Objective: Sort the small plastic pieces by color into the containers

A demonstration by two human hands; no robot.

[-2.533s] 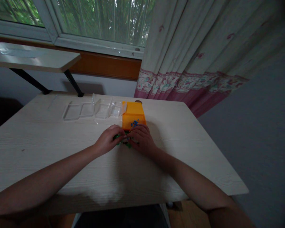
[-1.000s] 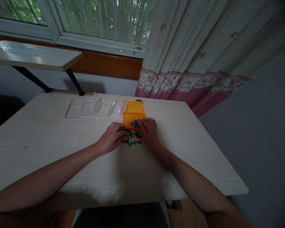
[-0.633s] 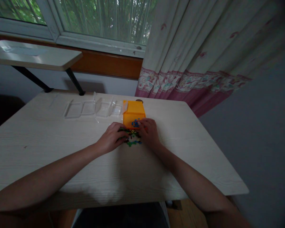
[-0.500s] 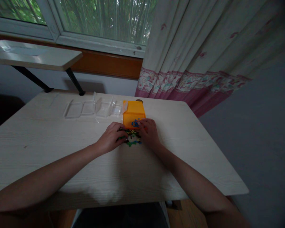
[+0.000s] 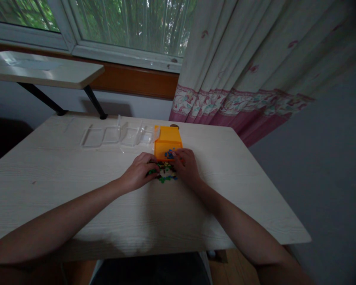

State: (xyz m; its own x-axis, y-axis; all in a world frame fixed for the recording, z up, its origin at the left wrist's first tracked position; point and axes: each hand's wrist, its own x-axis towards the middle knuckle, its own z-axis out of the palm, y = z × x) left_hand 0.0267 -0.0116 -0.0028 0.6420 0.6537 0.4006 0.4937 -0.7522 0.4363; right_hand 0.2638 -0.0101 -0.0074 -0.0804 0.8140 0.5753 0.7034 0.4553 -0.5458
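A small heap of coloured beads (image 5: 165,173), green, blue and dark, lies on the pale wooden table (image 5: 77,190) just in front of an orange plastic box (image 5: 166,143). A few blue beads rest on the box's near side. My left hand (image 5: 139,174) is curled at the heap's left edge, fingertips on the beads. My right hand (image 5: 186,165) is curled at the heap's right edge, fingertips by the box's near corner. What the fingers pinch is too small to make out.
Several clear plastic trays (image 5: 118,135) lie in a row left of the orange box. A second tabletop on black legs (image 5: 41,71) stands behind, under the window. A flowered curtain (image 5: 240,75) hangs at the right. The table's right edge drops to grey floor.
Since 2.5 s ago my hands have parted, uncovering the bead heap; my right hand shifted up towards the box. Over the last second they have barely moved.
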